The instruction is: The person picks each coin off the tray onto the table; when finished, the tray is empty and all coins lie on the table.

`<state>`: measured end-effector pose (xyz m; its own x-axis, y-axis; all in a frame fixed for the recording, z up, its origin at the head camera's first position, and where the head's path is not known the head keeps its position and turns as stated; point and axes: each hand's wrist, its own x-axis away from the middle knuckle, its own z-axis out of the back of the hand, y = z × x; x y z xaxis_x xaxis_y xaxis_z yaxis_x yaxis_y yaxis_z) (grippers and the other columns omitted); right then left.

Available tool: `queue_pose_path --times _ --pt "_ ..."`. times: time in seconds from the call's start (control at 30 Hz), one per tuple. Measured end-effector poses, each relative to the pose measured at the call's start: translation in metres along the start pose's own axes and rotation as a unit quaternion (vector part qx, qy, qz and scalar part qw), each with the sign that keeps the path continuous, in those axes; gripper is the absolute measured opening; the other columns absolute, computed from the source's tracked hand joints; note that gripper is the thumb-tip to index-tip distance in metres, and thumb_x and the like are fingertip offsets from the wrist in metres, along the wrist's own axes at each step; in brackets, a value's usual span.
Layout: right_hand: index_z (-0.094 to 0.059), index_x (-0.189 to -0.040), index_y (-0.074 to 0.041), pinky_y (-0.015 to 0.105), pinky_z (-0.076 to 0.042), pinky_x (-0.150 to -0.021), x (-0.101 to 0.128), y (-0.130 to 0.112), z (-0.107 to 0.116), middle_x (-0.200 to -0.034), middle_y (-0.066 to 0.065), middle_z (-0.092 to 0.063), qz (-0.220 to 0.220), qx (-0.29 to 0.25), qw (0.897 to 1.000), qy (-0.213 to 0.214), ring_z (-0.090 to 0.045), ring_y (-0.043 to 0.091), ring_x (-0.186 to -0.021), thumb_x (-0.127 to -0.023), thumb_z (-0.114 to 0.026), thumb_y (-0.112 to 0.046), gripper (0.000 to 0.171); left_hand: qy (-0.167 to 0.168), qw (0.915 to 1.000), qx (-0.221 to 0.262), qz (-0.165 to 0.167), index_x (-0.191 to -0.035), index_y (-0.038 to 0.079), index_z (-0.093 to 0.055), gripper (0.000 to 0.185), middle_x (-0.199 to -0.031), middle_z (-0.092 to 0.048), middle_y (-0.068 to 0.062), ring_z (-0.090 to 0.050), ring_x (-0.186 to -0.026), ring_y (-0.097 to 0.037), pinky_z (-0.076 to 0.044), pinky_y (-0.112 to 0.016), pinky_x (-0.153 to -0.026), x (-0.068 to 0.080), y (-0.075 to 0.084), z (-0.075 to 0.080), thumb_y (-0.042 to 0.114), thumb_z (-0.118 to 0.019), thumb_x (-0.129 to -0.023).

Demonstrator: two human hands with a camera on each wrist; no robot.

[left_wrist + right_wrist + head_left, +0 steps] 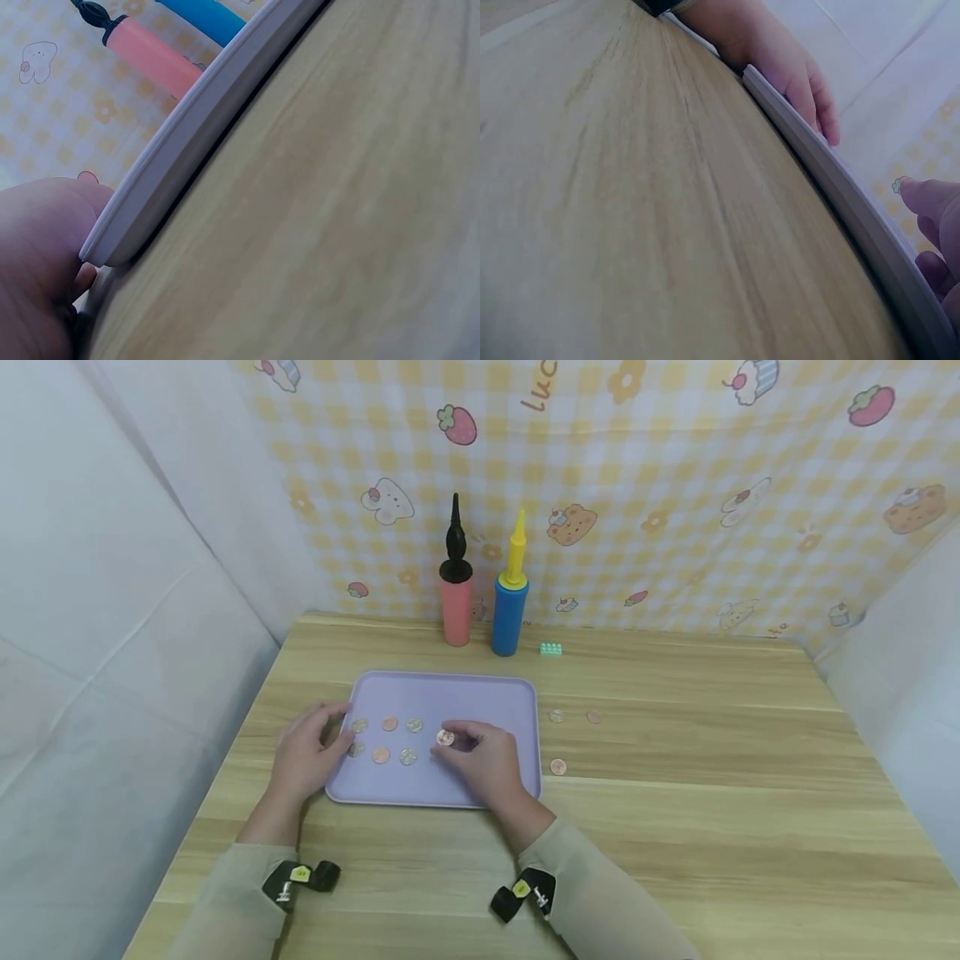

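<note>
A lilac tray (480,689) lies on the wooden table. My left hand (307,756) holds its left edge, thumb and fingers reaching over the rim beside the leftmost coins. Two rows of coins lie in the tray, silvery ones and coppery ones such as the coppery coin (381,756). Over the tray's right half, my right hand (487,760) pinches a shiny coin (446,737) between thumb and fingertips, its face turned up toward the head view. To the right of the tray, on the table, are a silvery coin (556,716) and two coppery coins, one nearer (558,767) and one farther right (594,717).
Behind the tray stand a pink hand pump (457,610) with a black nozzle and a blue hand pump (507,618) with a yellow nozzle. A small mint-green toy brick (551,649) lies beside them. A checked curtain (675,485) hangs along the table's back edge.
</note>
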<state>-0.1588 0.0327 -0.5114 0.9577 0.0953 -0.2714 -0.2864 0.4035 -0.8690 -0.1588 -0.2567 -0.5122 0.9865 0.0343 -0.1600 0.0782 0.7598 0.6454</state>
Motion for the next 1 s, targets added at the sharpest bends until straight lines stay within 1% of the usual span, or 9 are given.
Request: queue_pose_path --times 0.2,0.33,0.4,0.5,0.57,0.7,0.8,0.93,1.0 --pt "-0.084 -0.109 -0.01 0.028 -0.06 -0.079 0.004 0.003 0.005 -0.102 -0.001 -0.08 0.046 0.008 0.999 0.0 -0.07 0.011 -0.09 -0.079 -0.097 -0.016 0.033 0.002 1.0 0.006 -0.006 -0.142 0.005 -0.064 0.042 -0.151 -0.057 -0.026 -0.034 -0.151 -0.053 -0.016 -0.074 -0.122 0.002 -0.001 -0.002 0.015 -0.069 -0.101" --pt "-0.084 -0.109 -0.009 0.027 -0.06 -0.079 0.008 0.006 0.01 -0.102 0.0 -0.079 0.098 0.014 0.995 0.017 -0.07 0.013 -0.09 -0.079 -0.097 -0.017 0.034 0.002 1.0 0.006 -0.004 -0.142 0.006 -0.064 0.042 -0.151 -0.058 -0.025 -0.034 -0.151 -0.053 -0.016 -0.073 -0.122 0.003 -0.001 -0.002 0.015 -0.069 -0.102" --pt "-0.083 -0.107 -0.008 0.029 -0.06 -0.081 0.01 0.007 0.015 -0.102 0.002 -0.079 0.137 0.029 0.989 0.042 -0.072 0.015 -0.092 -0.077 -0.098 -0.017 0.035 0.002 1.0 0.005 -0.004 -0.143 0.005 -0.064 0.042 -0.15 -0.058 -0.025 -0.034 -0.151 -0.054 -0.016 -0.073 -0.122 0.004 0.0 -0.002 0.015 -0.069 -0.102" --pt "-0.083 -0.103 -0.006 0.033 -0.06 -0.083 0.015 0.01 0.024 -0.101 0.005 -0.079 0.19 0.057 0.976 0.087 -0.072 0.021 -0.095 -0.074 -0.1 -0.016 0.035 0.001 1.0 0.004 -0.005 -0.143 0.005 -0.063 0.042 -0.151 -0.058 -0.025 -0.033 -0.152 -0.054 -0.016 -0.073 -0.122 0.003 0.001 -0.002 0.016 -0.069 -0.102" --pt "-0.083 -0.101 -0.006 0.035 -0.059 -0.084 0.017 0.013 0.03 -0.1 0.006 -0.079 0.213 0.073 0.968 0.107 -0.072 0.024 -0.097 -0.072 -0.1 -0.015 0.035 0.002 1.0 0.004 -0.005 -0.143 0.005 -0.063 0.042 -0.151 -0.058 -0.026 -0.033 -0.152 -0.054 -0.016 -0.073 -0.122 0.003 0.001 -0.001 0.016 -0.069 -0.102" --pt "-0.083 -0.1 -0.007 0.036 -0.059 -0.084 0.021 0.021 0.044 -0.1 0.006 -0.078 0.225 0.103 0.962 0.119 -0.071 0.024 -0.096 -0.072 -0.1 -0.017 0.035 0.005 1.0 0.005 -0.007 -0.142 0.004 -0.063 0.042 -0.151 -0.057 -0.027 -0.034 -0.151 -0.054 -0.016 -0.074 -0.122 0.003 0.001 0.0 0.016 -0.069 -0.102" --pt "-0.083 -0.1 -0.007 0.037 -0.059 -0.082 0.023 0.028 0.053 -0.1 0.005 -0.079 0.225 0.117 0.96 0.119 -0.071 0.023 -0.094 -0.072 -0.1 -0.018 0.035 0.006 0.9999 0.004 -0.007 -0.142 0.004 -0.064 0.042 -0.151 -0.057 -0.026 -0.034 -0.151 -0.054 -0.016 -0.073 -0.122 0.003 0.001 0.0 0.016 -0.069 -0.102" --pt "-0.083 -0.101 -0.008 0.038 -0.057 -0.08 0.027 0.035 0.067 -0.101 0.005 -0.079 0.214 0.117 0.963 0.113 -0.07 0.024 -0.095 -0.071 -0.101 -0.017 0.036 0.005 1.0 0.004 -0.007 -0.143 0.004 -0.063 0.043 -0.152 -0.057 -0.026 -0.034 -0.151 -0.054 -0.016 -0.073 -0.122 0.003 0.001 0.0 0.017 -0.069 -0.102" --pt "-0.083 -0.101 -0.008 0.036 -0.056 -0.079 0.03 0.037 0.074 -0.103 0.004 -0.078 0.202 0.118 0.966 0.111 -0.068 0.024 -0.095 -0.072 -0.101 -0.017 0.035 0.004 1.0 0.005 -0.007 -0.143 0.004 -0.063 0.043 -0.152 -0.056 -0.027 -0.034 -0.151 -0.054 -0.016 -0.074 -0.122 0.003 0.001 0.0 0.018 -0.069 -0.102"
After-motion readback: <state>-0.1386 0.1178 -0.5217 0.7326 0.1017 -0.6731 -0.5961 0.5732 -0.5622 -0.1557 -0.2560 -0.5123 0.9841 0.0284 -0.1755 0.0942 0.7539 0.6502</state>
